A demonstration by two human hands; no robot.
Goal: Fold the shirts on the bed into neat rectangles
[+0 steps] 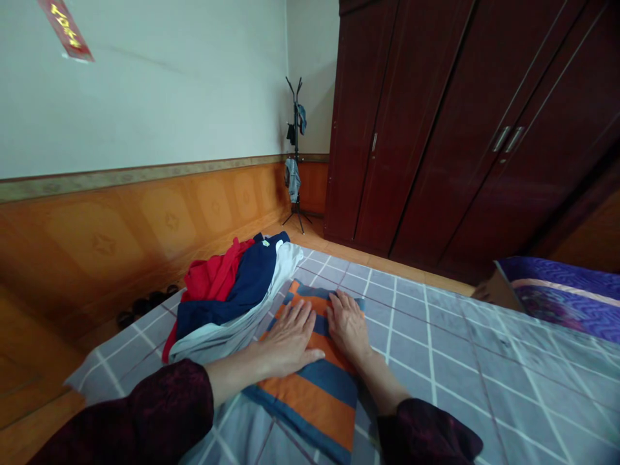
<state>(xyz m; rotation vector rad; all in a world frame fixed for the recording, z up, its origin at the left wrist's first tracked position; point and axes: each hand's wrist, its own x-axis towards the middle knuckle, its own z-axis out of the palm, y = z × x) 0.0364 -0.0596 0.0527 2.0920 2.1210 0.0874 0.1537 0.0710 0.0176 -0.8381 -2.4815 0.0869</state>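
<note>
A folded garment with orange and blue-grey stripes lies flat on the checked bed sheet. My left hand rests on its left part, palm down, with the fingers stretched out and the thumb pointing right. On its right edge lies my right hand, also palm down, the fingers extended forward and slightly bent. Neither hand grips the cloth. Just left of the striped garment is a loose pile of clothes: a red piece, a navy piece and a white piece.
Dark red wardrobes stand beyond the bed's far edge. A black coat rack holds a few items in the corner. Purple bedding lies at the right. Dark shoes sit on the floor between the bed and the left wall.
</note>
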